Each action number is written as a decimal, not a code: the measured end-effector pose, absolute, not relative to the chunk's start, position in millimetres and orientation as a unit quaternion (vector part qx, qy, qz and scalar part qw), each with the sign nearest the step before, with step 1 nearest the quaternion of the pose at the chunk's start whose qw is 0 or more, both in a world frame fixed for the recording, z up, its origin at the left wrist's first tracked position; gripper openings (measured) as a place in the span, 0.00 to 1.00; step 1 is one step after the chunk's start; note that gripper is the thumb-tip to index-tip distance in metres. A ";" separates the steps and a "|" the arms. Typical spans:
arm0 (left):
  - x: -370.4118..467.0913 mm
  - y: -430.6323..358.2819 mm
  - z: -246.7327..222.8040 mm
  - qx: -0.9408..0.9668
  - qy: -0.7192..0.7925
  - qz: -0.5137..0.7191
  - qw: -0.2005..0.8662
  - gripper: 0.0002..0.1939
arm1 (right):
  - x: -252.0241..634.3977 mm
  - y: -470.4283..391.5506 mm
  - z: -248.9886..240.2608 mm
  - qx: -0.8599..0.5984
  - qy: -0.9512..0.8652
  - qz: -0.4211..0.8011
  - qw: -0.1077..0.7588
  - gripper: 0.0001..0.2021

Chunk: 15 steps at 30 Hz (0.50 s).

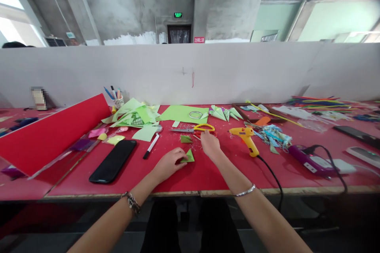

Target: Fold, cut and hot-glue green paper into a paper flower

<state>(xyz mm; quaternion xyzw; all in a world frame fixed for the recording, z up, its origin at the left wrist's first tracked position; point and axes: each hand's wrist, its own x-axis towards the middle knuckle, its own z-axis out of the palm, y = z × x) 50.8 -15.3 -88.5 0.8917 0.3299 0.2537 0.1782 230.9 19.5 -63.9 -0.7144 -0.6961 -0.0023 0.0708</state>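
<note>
Head view — your left hand (170, 163) touches a folded green paper triangle (190, 155), right hand (210, 144) by yellow-handled scissors (204, 127) — can't tell either grip.

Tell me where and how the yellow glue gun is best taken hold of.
Probably by its handle, from the near right side: the glue gun lies with the handle slanting toward the camera and the nozzle pointing left, away from that approach. Grasp above the cord at its base.
</note>
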 end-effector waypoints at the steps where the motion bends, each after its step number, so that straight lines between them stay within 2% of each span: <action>1: 49.9 -17.3 -88.6 0.891 0.328 0.255 0.182 0.07 | 231.6 18.0 -64.4 -0.712 -0.699 0.000 0.071 0.15; 9: 47.9 -18.4 -80.6 0.886 0.328 0.264 0.194 0.09 | 234.1 -3.2 -58.8 -0.683 -0.726 0.018 0.079 0.12; 13: 53.8 9.9 -67.8 0.844 0.386 0.351 0.119 0.16 | 234.2 -22.1 -54.3 -0.684 -0.723 0.014 0.100 0.12; 15: 57.9 28.6 -64.8 0.844 0.407 0.339 0.086 0.18 | 235.6 -30.1 -56.9 -0.689 -0.713 0.014 0.128 0.12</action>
